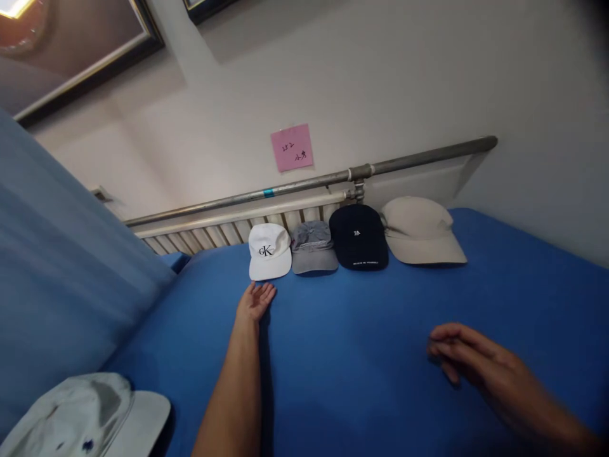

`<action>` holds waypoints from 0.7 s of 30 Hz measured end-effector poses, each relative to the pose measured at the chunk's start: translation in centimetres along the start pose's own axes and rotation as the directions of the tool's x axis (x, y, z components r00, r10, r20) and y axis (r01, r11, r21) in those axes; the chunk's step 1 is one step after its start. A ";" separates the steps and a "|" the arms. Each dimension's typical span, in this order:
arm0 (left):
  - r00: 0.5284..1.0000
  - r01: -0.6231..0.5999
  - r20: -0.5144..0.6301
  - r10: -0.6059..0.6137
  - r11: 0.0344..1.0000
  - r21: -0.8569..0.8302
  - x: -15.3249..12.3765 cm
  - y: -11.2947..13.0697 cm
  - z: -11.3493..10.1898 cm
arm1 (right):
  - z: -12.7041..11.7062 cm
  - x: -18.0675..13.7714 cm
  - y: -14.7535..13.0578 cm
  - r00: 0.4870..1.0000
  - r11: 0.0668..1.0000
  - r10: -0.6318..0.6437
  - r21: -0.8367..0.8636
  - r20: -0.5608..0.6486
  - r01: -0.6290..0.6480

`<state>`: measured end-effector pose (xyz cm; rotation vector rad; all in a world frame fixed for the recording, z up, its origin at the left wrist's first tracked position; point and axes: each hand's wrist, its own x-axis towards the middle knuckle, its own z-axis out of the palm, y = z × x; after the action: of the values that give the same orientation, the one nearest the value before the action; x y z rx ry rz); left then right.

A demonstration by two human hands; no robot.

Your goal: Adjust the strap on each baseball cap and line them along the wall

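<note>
Four caps would be a count, so here is the row from left to right: a white cap (269,251) with black letters, a grey cap (314,247), a black cap (358,238) with small white lettering, and a beige cap (421,230). They lie side by side on the blue-covered bed (342,355). Just below the white cap's brim, my left hand (257,301) is open, palm up, fingers spread. Over the bed at the right, my right hand (469,355) holds nothing visible, its fingers loosely curved and slightly blurred. A pale cap (76,416) lies at the lower left, partly cut off.
A metal pipe (423,156) and a white radiator (204,235) run along the wall behind the caps. A pink note (292,148) is stuck above them. At the left hangs a blue curtain (61,254), with a framed picture (85,57) above.
</note>
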<state>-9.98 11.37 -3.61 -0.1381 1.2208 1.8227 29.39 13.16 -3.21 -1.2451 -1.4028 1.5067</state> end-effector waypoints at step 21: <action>0.921 -0.118 0.358 0.152 0.986 -0.116 -7.9 -6.7 -2.6 | 1.8 -2.6 -1.3 0.965 0.990 -0.125 0.091 0.232 0.107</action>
<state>-1.45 5.12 -5.26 0.2337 0.8999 1.9189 28.26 10.34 -1.60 -0.9418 -1.5256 1.6536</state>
